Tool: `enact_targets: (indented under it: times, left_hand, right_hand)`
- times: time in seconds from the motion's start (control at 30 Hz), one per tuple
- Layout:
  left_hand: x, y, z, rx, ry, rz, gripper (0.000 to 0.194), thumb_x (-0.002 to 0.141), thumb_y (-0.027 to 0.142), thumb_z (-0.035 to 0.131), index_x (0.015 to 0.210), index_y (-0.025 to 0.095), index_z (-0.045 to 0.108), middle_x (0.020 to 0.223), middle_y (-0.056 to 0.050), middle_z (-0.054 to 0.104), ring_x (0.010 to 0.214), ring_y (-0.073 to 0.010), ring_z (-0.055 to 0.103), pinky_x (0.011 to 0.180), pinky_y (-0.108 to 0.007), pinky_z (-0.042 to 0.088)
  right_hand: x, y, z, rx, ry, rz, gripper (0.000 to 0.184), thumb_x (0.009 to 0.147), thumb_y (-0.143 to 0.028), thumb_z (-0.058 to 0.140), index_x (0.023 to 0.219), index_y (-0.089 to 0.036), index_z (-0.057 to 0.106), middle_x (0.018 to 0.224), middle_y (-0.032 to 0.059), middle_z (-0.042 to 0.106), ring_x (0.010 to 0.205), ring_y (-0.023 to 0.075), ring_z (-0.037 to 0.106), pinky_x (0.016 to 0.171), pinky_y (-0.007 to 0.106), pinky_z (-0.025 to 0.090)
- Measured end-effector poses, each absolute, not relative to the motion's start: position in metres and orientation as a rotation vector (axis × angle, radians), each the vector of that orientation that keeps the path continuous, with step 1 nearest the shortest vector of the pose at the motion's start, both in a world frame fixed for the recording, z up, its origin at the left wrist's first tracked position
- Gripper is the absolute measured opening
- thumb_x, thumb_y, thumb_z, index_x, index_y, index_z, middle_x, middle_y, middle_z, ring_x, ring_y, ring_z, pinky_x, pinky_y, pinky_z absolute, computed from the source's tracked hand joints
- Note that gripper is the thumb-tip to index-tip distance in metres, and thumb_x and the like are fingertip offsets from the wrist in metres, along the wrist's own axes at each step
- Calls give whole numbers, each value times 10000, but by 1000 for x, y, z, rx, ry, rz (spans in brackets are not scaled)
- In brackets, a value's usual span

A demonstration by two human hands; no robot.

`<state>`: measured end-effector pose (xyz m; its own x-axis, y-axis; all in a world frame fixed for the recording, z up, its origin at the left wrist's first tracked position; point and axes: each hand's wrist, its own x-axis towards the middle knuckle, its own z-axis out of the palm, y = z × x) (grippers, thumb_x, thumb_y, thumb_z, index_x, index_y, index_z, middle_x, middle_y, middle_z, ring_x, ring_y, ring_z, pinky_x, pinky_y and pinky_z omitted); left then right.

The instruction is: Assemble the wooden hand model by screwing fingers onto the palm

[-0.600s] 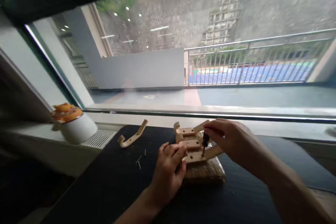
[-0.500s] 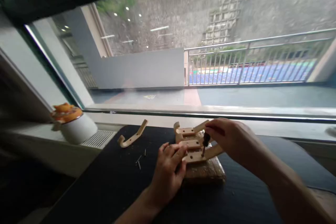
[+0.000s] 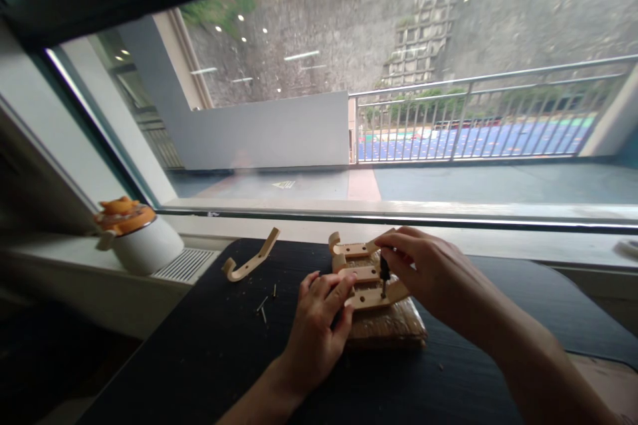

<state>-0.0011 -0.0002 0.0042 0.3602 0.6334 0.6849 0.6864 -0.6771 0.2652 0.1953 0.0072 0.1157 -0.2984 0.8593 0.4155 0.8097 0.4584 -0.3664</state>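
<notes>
Nearest wooden hook (image 3: 371, 299): lower centre of the frame, a little right of middle, lying across a brown block (image 3: 386, 331) with a shiny wrapping. Open hole toward its left. Dark screwdriver (image 3: 384, 271) nearly upright at its right hole, tip down on the wood; too small to tell whether a screw sits beneath.

Right hand (image 3: 423, 265) comes in from the lower right, fingers pinching the screwdriver's handle from above. Left hand (image 3: 319, 319) enters from the bottom edge, thumb and index finger closed about the hook's left end, other fingers curled close by.

Same block, farther up the frame: middle hook (image 3: 363, 274), then far hook (image 3: 355, 250), roughly parallel, two holes visible in the far one.

Left of centre, well apart from the block: loose hook (image 3: 253, 264); below it, a few thin screws (image 3: 264, 312) scattered. All on the black counter (image 3: 209, 358).

Left side of frame: white pot (image 3: 149, 244) with orange top, on the sill beside a slatted vent (image 3: 185, 263). Upper frame: window glass; beyond it, metal railing (image 3: 467, 121) at right.
</notes>
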Motion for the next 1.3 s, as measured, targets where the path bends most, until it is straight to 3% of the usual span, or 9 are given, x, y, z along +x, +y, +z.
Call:
enact_targets:
  times: [0.1, 0.2, 0.67, 0.87, 1.07, 1.3]
  left_hand:
    - [-1, -1, 5, -2537, -1235, -1228, 478, 864, 89, 505, 1312, 245, 443, 1123, -50, 601, 1075, -195, 537, 1028, -437, 320]
    - [-1, -2, 5, -2545, -1238, -1226, 478, 865, 91, 502, 1314, 244, 442, 1130, -51, 599, 1082, -194, 536, 1032, -439, 316]
    - [-1, 1, 2, -2536, -1231, -1237, 489, 862, 85, 508, 1316, 250, 430, 1124, -50, 595, 1090, -189, 527, 1036, -444, 308]
    - [-2, 0, 2, -2552, -1232, -1224, 498, 868, 86, 494, 1328, 257, 412, 1141, -56, 591, 1095, -191, 526, 1036, -456, 310]
    - [-1, -1, 5, -2565, -1241, -1222, 497, 868, 84, 485, 1327, 260, 413, 1131, -62, 597, 1082, -196, 534, 1030, -465, 320]
    - [-1, -1, 4, -2549, -1239, -1225, 493, 867, 90, 494, 1324, 260, 419, 1132, -55, 599, 1089, -194, 537, 1036, -453, 314]
  right_hand:
    - [194, 5, 117, -1275, -2209, 204, 281, 910, -227, 407, 1003, -239, 671, 1002, 28, 665, 831, 152, 615, 719, 246, 413]
    - [196, 7, 117, -1301, -2203, 181, 279, 907, -241, 413, 975, -239, 684, 958, 28, 679, 809, 163, 619, 715, 260, 417]
    - [206, 19, 115, -1479, -2070, -2, 203, 849, -331, 525, 842, -236, 705, 738, -15, 688, 637, 142, 595, 564, 244, 371]
    - [208, 18, 113, -1441, -2109, -27, 258, 887, -321, 466, 894, -240, 711, 763, 2, 673, 646, 144, 598, 566, 247, 388]
    - [211, 12, 116, -1248, -2186, 147, 315, 879, -202, 439, 1063, -242, 691, 1029, 28, 698, 848, 157, 650, 708, 234, 459]
    - [216, 13, 118, -1263, -2167, 228, 268, 851, -223, 498, 1015, -238, 710, 953, 19, 720, 826, 174, 653, 709, 255, 460]
